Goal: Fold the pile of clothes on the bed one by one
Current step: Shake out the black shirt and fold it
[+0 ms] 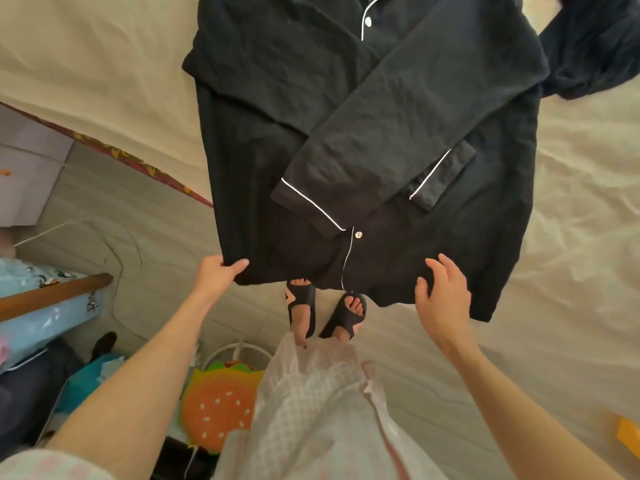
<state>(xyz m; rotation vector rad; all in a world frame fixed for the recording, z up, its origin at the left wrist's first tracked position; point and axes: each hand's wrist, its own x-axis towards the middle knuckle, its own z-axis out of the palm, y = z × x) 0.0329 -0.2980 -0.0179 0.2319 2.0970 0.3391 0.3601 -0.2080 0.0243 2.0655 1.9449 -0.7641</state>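
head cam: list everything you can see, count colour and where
pyjama shirt: 1, black with white piping, flat on the bed, hem over the edge
dark garment: 1, navy, bunched at upper right on the bed
bed sheet: 1, cream, under the clothes
burger cushion: 1, orange and green, on the floor at lower left
slippers: 2, black, on the feet
left hand: grips the shirt's hem corner
right hand: fingers spread, at the hem

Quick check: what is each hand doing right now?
Left hand: grips the hem of the black shirt.
Right hand: open, fingers spread, holding nothing.
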